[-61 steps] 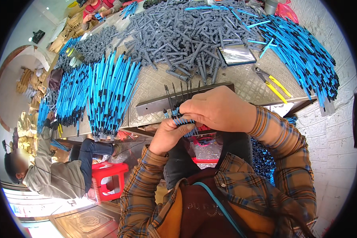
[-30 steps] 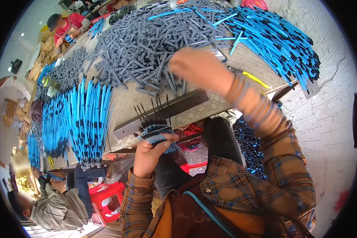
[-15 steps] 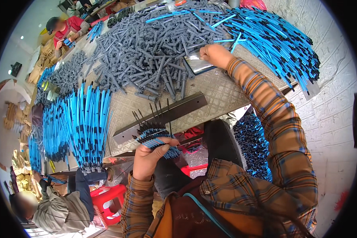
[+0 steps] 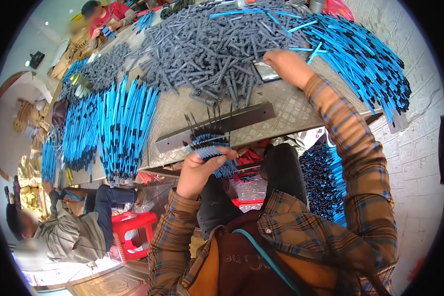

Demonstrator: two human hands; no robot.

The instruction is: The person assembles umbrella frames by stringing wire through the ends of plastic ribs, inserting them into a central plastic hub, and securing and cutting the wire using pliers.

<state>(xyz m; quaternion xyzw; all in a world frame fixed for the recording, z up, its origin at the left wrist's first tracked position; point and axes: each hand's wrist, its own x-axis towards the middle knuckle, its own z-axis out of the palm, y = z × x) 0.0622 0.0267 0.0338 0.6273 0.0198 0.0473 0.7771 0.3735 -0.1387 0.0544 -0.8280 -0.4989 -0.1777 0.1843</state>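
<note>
In my left hand is a bundle of short blue tubes with black fittings, gripped between thumb and fingers over my lap. Several thin dark stems stick up from it toward the table. My right hand reaches across the table, its fingers closed together at a small dark-rimmed tray with shiny, pale contents. Whatever the fingertips hold is too small to make out. A dark metal angle bar lies on the table near the bundle. Behind the tray spreads a big heap of grey plastic sleeves.
Blue tubes with black ends are piled at the table's right; more blue tubes fan out at the left edge. Others stand below the table. One co-worker sits by a red stool, another at the far left.
The whole view has shifted, so the table and things sit further right and higher. My left hand still grips the bundle; my right hand remains at the tray.
</note>
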